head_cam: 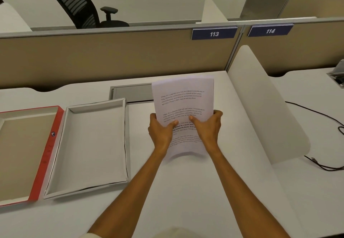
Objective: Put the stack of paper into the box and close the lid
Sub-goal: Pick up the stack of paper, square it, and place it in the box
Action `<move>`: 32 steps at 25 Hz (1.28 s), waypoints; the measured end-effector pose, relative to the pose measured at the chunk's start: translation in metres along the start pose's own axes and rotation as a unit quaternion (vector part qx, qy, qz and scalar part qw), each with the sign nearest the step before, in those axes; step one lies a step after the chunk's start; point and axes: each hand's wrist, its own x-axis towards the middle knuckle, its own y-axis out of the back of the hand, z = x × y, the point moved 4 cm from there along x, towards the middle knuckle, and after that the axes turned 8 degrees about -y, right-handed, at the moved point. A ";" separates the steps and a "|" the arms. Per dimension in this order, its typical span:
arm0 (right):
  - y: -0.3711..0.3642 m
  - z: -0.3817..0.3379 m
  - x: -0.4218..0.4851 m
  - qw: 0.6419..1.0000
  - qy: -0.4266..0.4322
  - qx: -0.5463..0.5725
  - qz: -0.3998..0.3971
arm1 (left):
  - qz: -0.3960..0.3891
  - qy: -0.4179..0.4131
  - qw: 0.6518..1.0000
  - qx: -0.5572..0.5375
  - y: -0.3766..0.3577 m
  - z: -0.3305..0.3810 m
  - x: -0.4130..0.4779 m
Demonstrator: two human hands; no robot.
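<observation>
Gripping paper stack (183,100), lid (28,154) cut off

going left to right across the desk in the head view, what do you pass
red lid → open white box → left hand → stack of paper → right hand → white divider panel → black cables

We see two bare forearms, the left hand (161,133) and right hand (208,128) without rings, watches or gloves; a pale cream fabric sleeve edge (89,235) shows at our left arm's lower end
</observation>
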 end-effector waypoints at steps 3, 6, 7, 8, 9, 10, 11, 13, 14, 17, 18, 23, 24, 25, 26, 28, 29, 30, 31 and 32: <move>0.004 0.001 -0.009 0.996 0.024 0.081 -0.010 | 0.014 -0.044 0.997 -0.068 0.004 0.006 -0.009; 0.006 0.006 -0.017 0.990 0.039 0.137 -0.013 | 0.024 -0.072 0.993 -0.095 0.008 0.007 -0.017; 0.006 0.008 -0.019 0.987 0.044 0.152 -0.014 | 0.027 -0.077 0.991 -0.102 0.009 0.007 -0.019; 0.006 0.011 -0.020 0.985 0.049 0.164 -0.014 | 0.031 -0.082 0.990 -0.107 0.010 0.006 -0.021; 0.006 0.013 -0.022 0.984 0.054 0.172 -0.014 | 0.034 -0.087 0.990 -0.110 0.011 0.005 -0.023; 0.006 0.015 -0.024 0.982 0.057 0.178 -0.015 | 0.036 -0.090 0.989 -0.111 0.012 0.003 -0.024; 0.005 0.016 -0.025 0.981 0.060 0.183 -0.016 | 0.036 -0.093 0.989 -0.113 0.012 0.002 -0.025; 0.004 0.020 -0.027 0.980 0.066 0.189 -0.018 | 0.036 -0.093 0.988 -0.115 0.013 -0.001 -0.026; 0.003 0.021 -0.027 0.979 0.068 0.192 -0.018 | 0.037 -0.093 0.988 -0.116 0.013 -0.001 -0.027; 0.002 0.025 -0.028 0.978 0.069 0.198 -0.020 | 0.035 -0.095 0.988 -0.115 0.012 -0.005 -0.027; 0.002 0.027 -0.028 0.978 0.068 0.198 -0.021 | 0.035 -0.094 0.988 -0.114 0.012 -0.006 -0.027; 0.001 0.030 -0.027 0.977 0.071 0.198 -0.026 | 0.032 -0.095 0.988 -0.118 0.011 -0.010 -0.025; 0.002 0.029 -0.027 0.977 0.073 0.198 -0.027 | 0.028 -0.095 0.988 -0.118 0.011 -0.011 -0.024; 0.002 0.029 -0.027 0.977 0.076 0.196 -0.029 | 0.023 -0.095 0.988 -0.118 0.010 -0.011 -0.023; 0.002 0.029 -0.027 0.977 0.079 0.193 -0.029 | 0.016 -0.095 0.988 -0.119 0.010 -0.012 -0.022; 0.004 0.029 -0.030 0.978 0.085 0.188 -0.030 | 0.007 -0.095 0.988 -0.124 0.012 -0.014 -0.020; 0.005 0.029 -0.031 0.978 0.086 0.187 -0.032 | 0.003 -0.096 0.987 -0.129 0.014 -0.014 -0.019; 0.006 0.029 -0.032 0.978 0.086 0.186 -0.034 | -0.001 -0.097 0.986 -0.133 0.015 -0.015 -0.017; 0.006 0.030 -0.032 0.979 0.085 0.184 -0.036 | -0.005 -0.097 0.986 -0.136 0.017 -0.016 -0.016; 0.007 0.031 -0.032 0.979 0.085 0.182 -0.038 | -0.009 -0.097 0.986 -0.138 0.017 -0.016 -0.015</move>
